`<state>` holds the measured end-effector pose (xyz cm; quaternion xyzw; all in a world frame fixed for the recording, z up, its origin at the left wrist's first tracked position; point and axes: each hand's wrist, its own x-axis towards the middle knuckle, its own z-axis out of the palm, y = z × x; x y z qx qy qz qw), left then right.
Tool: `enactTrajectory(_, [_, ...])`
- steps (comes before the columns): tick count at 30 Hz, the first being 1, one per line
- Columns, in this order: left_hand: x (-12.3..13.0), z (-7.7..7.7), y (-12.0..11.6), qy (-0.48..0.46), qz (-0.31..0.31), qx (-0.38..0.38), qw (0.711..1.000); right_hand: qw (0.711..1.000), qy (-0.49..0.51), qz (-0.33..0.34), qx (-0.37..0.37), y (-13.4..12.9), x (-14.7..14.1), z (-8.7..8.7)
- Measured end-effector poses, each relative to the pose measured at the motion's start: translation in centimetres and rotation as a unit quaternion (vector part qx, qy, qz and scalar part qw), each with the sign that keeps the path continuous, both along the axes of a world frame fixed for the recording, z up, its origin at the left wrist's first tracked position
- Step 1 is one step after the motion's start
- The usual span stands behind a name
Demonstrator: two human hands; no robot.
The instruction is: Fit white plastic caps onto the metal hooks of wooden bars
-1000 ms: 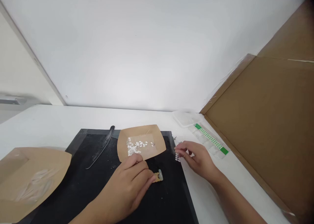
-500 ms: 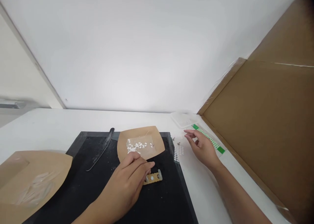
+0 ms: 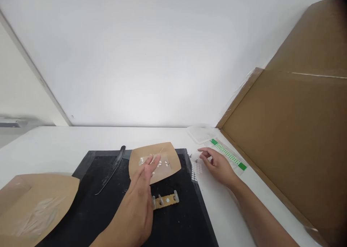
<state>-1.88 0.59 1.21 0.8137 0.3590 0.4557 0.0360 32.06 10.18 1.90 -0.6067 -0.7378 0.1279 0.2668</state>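
Observation:
My left hand (image 3: 139, 198) reaches over the near side of a brown paper tray (image 3: 173, 159), its fingers stretched out and nothing seen in them. Small white oval pieces (image 3: 159, 163) lie in that tray, partly hidden by the fingers. Just right of the hand, a short yellowish strip (image 3: 170, 200) with clear upright tabs and a pale dot rests on the black mat (image 3: 179, 225). My right hand (image 3: 218, 165) hovers over the white table, fingers loosely bent, thumb and forefinger apart. Beside it are a sheet of white oval stickers (image 3: 195, 170) and small metal bits (image 3: 196, 160).
A larger brown tray (image 3: 13, 196) holding crumpled clear film stands at the left. A dark curved tool (image 3: 114, 171) lies on the mat. Behind my right hand are a green-and-white strip (image 3: 229, 154) and a clear plastic lid (image 3: 200, 134). A cardboard wall (image 3: 292, 124) bounds the right side.
My left hand has left the yellowish strip and moved forward over the tray, its fingers straightening; more of the strip shows. My right hand stays nearly in place.

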Motion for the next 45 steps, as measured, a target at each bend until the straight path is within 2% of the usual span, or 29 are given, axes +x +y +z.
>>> enactTrajectory(6, [0.5, 0.4, -0.5, -0.081, 0.014, -0.042, 0.996, 0.999, -0.009, 0.037, -0.012, 0.1, 0.0, -0.6])
enactTrajectory(26, [0.3, -0.6, -0.2, -0.074, 0.062, -0.048, 0.994, 0.999, -0.004, 0.034, -0.015, 0.7, -0.2, -1.7])
enactTrajectory(34, [0.5, -1.0, -0.3, -0.080, 0.049, -0.037, 0.995, 0.999, 0.006, 0.032, -0.014, 0.9, -0.3, -1.5])
enactTrajectory(45, [0.6, -0.4, -0.4, -0.076, 0.033, -0.007, 0.997, 1.000, 0.030, 0.002, 0.004, 0.5, -0.6, -1.2])
